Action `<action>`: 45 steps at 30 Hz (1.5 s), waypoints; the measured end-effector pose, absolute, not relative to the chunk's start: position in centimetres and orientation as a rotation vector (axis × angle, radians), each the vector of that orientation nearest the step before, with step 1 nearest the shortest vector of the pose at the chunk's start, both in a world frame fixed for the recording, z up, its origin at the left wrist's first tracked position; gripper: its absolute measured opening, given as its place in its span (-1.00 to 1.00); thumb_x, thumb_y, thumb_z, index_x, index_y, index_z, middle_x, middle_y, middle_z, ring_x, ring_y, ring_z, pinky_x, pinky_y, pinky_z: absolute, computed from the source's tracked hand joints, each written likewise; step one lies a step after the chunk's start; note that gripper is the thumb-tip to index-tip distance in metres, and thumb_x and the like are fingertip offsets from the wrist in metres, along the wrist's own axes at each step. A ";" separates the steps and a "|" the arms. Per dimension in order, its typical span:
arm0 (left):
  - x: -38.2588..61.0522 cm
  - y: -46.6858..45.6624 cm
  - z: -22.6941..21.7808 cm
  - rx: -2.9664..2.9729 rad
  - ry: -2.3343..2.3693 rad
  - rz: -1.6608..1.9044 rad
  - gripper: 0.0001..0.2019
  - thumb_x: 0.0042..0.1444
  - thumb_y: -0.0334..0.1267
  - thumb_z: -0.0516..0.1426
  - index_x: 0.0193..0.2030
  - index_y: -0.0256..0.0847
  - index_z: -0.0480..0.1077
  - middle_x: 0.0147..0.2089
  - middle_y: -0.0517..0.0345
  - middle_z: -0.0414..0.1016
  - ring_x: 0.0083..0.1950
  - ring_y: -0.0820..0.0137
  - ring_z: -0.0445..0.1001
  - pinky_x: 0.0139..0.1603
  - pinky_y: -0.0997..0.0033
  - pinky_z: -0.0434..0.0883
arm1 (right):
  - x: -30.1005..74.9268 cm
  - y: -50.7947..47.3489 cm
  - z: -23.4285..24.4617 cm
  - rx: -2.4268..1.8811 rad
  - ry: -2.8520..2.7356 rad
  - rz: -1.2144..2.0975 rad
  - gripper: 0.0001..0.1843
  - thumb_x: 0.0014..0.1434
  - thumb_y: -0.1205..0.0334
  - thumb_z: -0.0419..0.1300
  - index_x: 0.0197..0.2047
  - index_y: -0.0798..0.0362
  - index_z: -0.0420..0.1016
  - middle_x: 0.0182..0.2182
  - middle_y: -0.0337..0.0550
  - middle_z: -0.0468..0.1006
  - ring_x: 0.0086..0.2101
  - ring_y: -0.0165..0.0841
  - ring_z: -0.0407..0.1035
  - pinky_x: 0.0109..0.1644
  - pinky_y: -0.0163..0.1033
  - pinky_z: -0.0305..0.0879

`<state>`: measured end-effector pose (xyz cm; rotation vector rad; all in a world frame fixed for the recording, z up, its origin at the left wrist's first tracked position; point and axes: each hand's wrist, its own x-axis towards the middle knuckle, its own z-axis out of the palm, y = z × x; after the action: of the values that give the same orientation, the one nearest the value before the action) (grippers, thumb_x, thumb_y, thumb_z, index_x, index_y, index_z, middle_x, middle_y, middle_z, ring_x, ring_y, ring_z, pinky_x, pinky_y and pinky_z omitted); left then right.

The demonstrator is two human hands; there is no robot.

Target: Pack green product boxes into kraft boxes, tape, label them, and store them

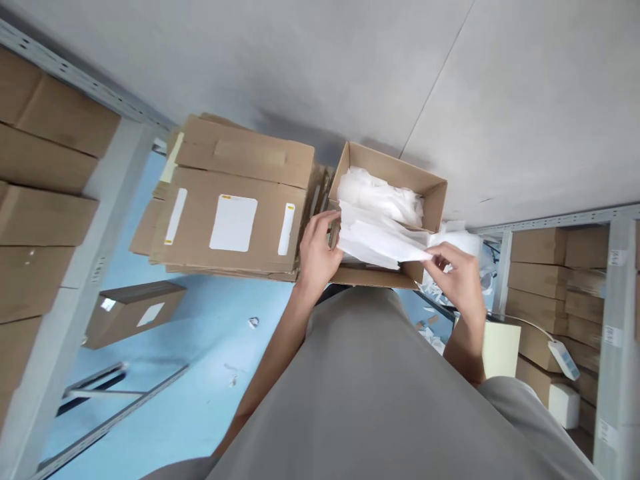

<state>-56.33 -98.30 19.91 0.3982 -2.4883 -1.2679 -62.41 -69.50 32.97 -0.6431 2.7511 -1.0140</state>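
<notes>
- Left hand point(319, 252): frame centre, fingers holding the left edge of a white paper sheet point(375, 237).
- Right hand point(456, 273): right of centre, pinching the sheet's right corner.
- Open cardboard box point(407, 175): centre, beneath the sheet, containing crumpled white paper point(377, 193).

No txt, brand or no. legible. Flattened cardboard carton point(268, 200) at L has 3 white lbls: 1 lg. central lbl point(233, 224) & 2 narrow side lbls point(287, 231), each w/ a sm. yellow mark point(227, 197), contents unreadable. Cardboard box point(127, 320), lower L, bears a white lbl point(151, 314) too, & R shelf upright point(616, 300) has white stickers point(613, 336), print too sm./blurred.
</notes>
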 end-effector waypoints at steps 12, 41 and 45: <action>-56.4 -98.0 20.0 0.386 -2.484 -1.236 -0.63 0.48 -0.27 0.15 0.35 -0.04 0.54 0.36 -0.07 0.62 0.42 0.10 0.58 0.46 -0.01 0.56 | -60.1 -75.1 30.3 -0.479 2.594 0.015 -0.68 0.60 0.31 0.06 0.11 -0.01 0.67 0.04 0.12 0.78 -0.09 -0.07 0.72 -0.18 -0.16 0.45; -49.1 -98.7 20.9 0.752 -2.717 -0.871 -0.79 0.24 -0.01 0.29 -0.23 -0.06 0.47 -0.32 0.09 0.57 -0.25 0.10 0.61 -0.03 0.05 0.57 | -54.0 -68.8 26.1 0.042 2.917 -0.375 -0.70 0.66 0.15 0.06 0.12 0.05 0.60 0.07 0.11 0.74 -0.09 -0.11 0.65 -0.20 -0.22 0.26; -47.4 -98.1 22.3 0.703 -2.743 -0.907 -0.80 0.22 0.00 0.29 -0.23 -0.06 0.52 -0.38 0.14 0.56 -0.27 0.11 0.60 -0.08 0.12 0.50 | -49.8 -67.7 25.0 0.132 3.013 -0.496 -0.67 0.63 0.10 0.07 0.03 0.05 0.63 -0.02 0.05 0.76 -0.16 -0.14 0.63 -0.23 -0.21 0.20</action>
<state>-47.40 -98.06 22.35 0.7026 -2.7427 -0.9074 -49.81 -67.68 24.97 0.1318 3.0129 -0.4959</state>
